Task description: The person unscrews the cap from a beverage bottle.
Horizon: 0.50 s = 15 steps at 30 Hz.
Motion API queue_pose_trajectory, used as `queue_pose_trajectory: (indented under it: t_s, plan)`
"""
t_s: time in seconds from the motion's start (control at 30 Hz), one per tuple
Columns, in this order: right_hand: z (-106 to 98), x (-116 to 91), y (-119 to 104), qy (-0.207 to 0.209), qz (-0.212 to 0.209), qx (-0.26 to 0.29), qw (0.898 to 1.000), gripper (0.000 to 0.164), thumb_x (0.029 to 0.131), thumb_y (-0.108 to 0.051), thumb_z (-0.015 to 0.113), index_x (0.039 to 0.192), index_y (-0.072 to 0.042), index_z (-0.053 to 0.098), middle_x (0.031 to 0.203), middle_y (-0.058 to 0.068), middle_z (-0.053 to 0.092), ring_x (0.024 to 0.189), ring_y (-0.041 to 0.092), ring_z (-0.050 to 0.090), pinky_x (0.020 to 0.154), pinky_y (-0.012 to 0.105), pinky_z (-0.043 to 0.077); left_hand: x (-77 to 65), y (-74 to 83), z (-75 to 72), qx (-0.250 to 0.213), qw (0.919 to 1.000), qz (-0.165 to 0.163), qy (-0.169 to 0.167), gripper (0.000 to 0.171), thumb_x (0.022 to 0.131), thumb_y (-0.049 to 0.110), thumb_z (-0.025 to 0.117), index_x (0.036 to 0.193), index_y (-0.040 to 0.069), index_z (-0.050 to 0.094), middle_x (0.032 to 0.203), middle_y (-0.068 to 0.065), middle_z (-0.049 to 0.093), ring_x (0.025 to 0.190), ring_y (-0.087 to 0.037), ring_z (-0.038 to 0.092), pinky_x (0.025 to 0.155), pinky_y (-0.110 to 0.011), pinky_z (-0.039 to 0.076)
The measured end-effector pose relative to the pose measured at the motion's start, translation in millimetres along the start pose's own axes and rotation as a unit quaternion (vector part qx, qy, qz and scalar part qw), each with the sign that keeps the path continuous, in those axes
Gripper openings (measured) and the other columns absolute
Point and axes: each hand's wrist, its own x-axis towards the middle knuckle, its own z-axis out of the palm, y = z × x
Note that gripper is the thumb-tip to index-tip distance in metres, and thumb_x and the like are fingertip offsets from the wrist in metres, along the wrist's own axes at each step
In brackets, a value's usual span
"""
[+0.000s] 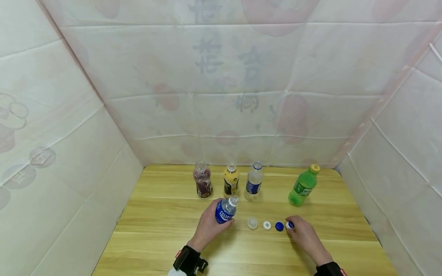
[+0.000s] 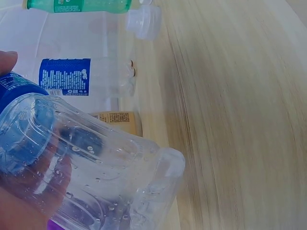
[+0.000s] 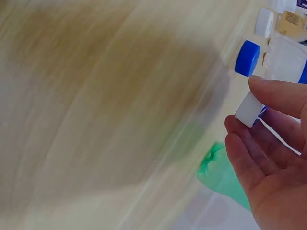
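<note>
My left hand (image 1: 208,227) grips a clear plastic bottle with a blue label (image 1: 225,211), tilted, its mouth uncapped. Droplets cling inside its clear lower part in the left wrist view. Over the table, at the right end of a row of caps, my right hand (image 1: 306,237) pinches a white bottle cap with a blue top (image 3: 249,110) between thumb and fingers. Beside it lies a blue cap (image 1: 279,226), followed leftward by a white cap (image 1: 267,225) and a larger translucent cap (image 1: 253,223). Whether the pinched cap touches the table I cannot tell.
Along the back of the wooden table (image 1: 155,214) stand uncapped bottles: a purple one (image 1: 203,182), a yellow one (image 1: 231,178) and a clear one with a blue label (image 1: 254,186). Farther right is a green bottle (image 1: 302,188) with a yellow cap. White cloth walls (image 1: 224,115) enclose the table.
</note>
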Motion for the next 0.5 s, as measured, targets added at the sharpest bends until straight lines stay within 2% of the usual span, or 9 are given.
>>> queue_pose_trajectory:
  t_s: [0.27, 0.5]
  plan:
    - [3.8, 1.1, 4.2, -0.008, 0.004, -0.011, 1.000, 0.028, 0.081, 0.001, 0.084, 0.106, 0.000, 0.071, 0.100, 0.010, 0.068, 0.094, 0.026, 0.068, 0.081, 0.046, 0.058, -0.8, -0.8, -0.7, -0.003, 1.0000, -0.002, 0.003, 0.075, 0.078, 0.032, 0.091, 0.139, 0.010, 0.054, 0.127, -0.010, 0.066, 0.113, -0.029, 0.065, 0.094, -0.052, 0.055]
    - [7.5, 2.3, 7.4, -0.022, 0.012, -0.012, 1.000, 0.027, 0.082, 0.000, 0.083, 0.106, -0.001, 0.072, 0.100, 0.008, 0.069, 0.092, 0.027, 0.067, 0.082, 0.048, 0.058, -0.8, -1.4, -2.0, -0.002, 1.0000, -0.009, 0.001, 0.075, 0.078, 0.033, 0.091, 0.139, 0.010, 0.054, 0.127, -0.011, 0.066, 0.113, -0.029, 0.065, 0.094, -0.052, 0.054]
